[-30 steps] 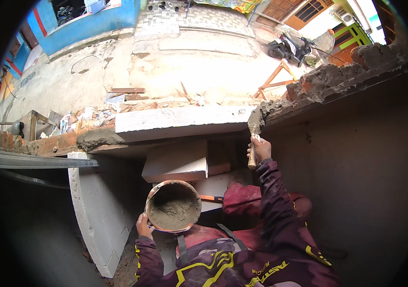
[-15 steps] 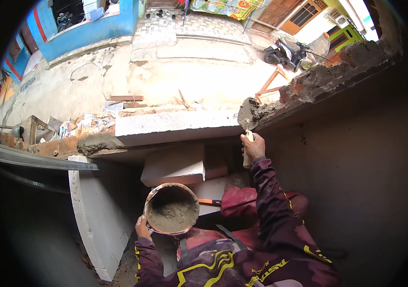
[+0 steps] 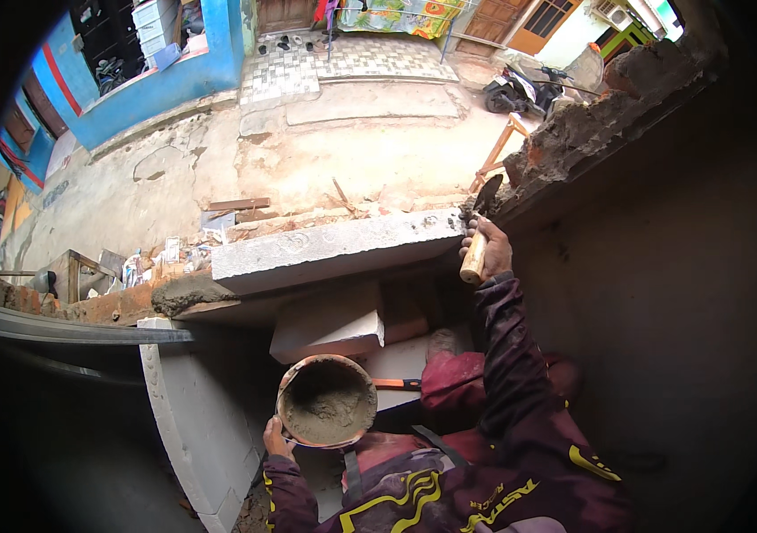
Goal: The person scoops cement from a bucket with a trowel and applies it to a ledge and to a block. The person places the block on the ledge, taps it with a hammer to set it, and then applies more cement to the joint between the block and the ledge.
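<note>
On my feed, the right hand [image 3: 490,251], right of centre in the frame, has its fingers wrapped round the wooden handle of a trowel [image 3: 474,258]. The trowel's long axis runs steeply, butt low and left, blade [image 3: 489,193] up and slightly right, away from the fingers. That blade sits at the joint I am watching: the right end of the long white block [image 3: 334,247] lies just to its left, the broken wall [image 3: 565,147] just to its right. I cannot tell whether the blade touches the block. The right hand is much the nearer to this joint. The left hand [image 3: 278,437], low and left of centre, grips the lower-left rim of a bucket [image 3: 312,380], whose mouth faces me and shows grey mortar [image 3: 336,414]. The mortar lies well apart from the blade, toward the lower left.
</note>
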{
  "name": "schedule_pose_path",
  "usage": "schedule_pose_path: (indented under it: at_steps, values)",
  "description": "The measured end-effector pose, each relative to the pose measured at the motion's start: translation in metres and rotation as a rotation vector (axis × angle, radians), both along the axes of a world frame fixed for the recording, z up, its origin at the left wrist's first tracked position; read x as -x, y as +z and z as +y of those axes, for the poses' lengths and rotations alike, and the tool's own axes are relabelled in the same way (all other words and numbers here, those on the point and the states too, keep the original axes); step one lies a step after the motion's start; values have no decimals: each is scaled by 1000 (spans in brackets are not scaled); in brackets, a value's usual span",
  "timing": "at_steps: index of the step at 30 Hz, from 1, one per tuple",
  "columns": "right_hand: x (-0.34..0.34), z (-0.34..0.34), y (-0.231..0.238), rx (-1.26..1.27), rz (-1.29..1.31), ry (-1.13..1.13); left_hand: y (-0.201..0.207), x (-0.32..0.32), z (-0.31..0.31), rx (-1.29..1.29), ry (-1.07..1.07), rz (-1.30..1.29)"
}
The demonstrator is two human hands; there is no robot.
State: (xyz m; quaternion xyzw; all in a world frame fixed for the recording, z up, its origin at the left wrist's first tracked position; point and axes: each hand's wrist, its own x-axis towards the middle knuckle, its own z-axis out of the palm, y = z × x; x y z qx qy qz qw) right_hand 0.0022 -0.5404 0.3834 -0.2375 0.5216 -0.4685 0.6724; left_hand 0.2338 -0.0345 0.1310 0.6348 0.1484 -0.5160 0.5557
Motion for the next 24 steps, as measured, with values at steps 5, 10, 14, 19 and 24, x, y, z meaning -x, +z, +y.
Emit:
schedule_pose_path:
  at_steps: [5, 10, 14, 19, 24]
  values:
    - [23, 62, 4, 43, 71, 276, -4, 0, 0, -69, 28, -5]
    - [34, 147, -3, 92, 321, 758, 5, 1, -2, -31, -5, 14]
    - [41, 212, -51, 452, 1015, 1454, 22, 8, -9, -29, -33, -33]
    - [-2, 267, -136, 624, 1419, 1637, 39, 25, -33, 55, 10, -89]
    - [-36, 302, -191, 780, 1356, 1640, 40, 32, -48, 25, -98, -244]
